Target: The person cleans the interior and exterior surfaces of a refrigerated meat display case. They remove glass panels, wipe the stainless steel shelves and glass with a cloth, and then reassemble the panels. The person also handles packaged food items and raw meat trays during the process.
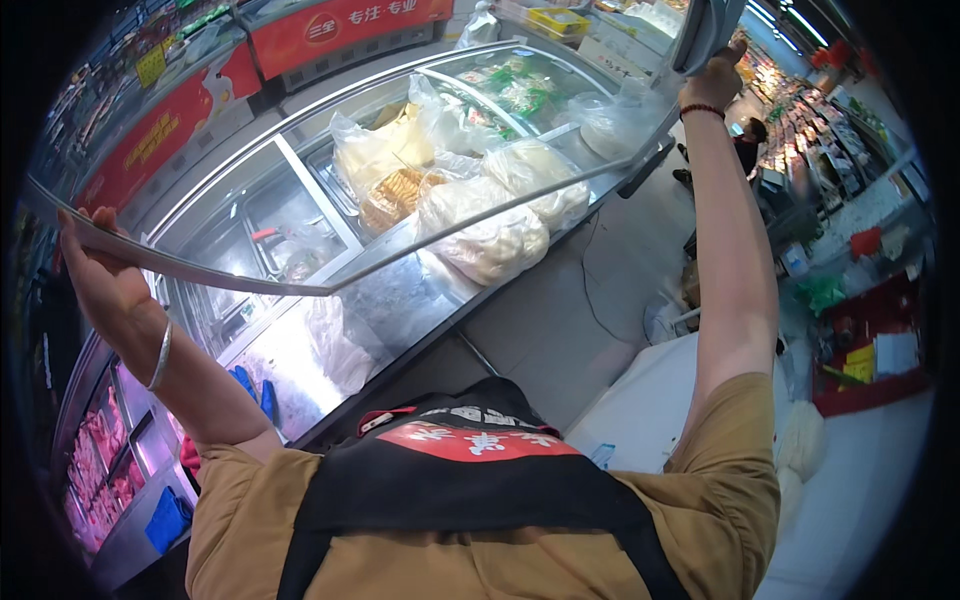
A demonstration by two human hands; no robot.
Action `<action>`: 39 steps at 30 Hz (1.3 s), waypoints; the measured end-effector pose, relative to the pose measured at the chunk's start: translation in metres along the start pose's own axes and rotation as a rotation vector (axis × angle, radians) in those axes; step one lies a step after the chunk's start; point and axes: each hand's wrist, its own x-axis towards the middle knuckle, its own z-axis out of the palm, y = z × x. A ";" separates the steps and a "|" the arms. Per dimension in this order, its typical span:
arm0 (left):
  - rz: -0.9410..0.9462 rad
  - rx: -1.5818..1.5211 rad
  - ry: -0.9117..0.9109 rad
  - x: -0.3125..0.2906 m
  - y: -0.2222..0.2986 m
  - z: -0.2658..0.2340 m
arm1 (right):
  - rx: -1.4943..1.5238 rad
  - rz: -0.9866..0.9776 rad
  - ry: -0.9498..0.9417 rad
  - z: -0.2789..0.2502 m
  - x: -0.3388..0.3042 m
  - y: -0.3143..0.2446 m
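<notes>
My two hands hold a curved clear glass cover (200, 270) at its opposite ends, raised over a display case. The fingers of my left hand (112, 290) curl over the cover's left edge. High on the right, my right hand (713, 84) grips its grey end frame. Seen through and below the glass are a pale yellow bag (385, 145), a clear bag of golden-brown food (395, 200) and bulging clear bags of pale food (485, 235). Green and white packets (515, 85) lie deeper in the case. What the pale food is, I cannot tell.
Chest freezers with red fronts (345, 38) stand beyond the case. Pink-lit meat (100, 455) is at the lower left. A white-topped table (645, 390) and a red crate (870, 345) are on the right. Another person (750, 145) is further back, and a black cable (590, 280) crosses the floor.
</notes>
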 end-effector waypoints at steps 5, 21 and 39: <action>0.100 0.048 -0.020 0.004 -0.053 0.082 | -0.014 0.041 -0.078 0.060 0.135 0.168; 0.011 0.205 0.258 0.035 -0.256 0.177 | -0.184 0.315 -0.218 0.181 0.118 0.482; -0.068 0.329 0.317 0.113 -0.273 0.177 | 0.230 0.457 -0.490 0.197 0.147 0.568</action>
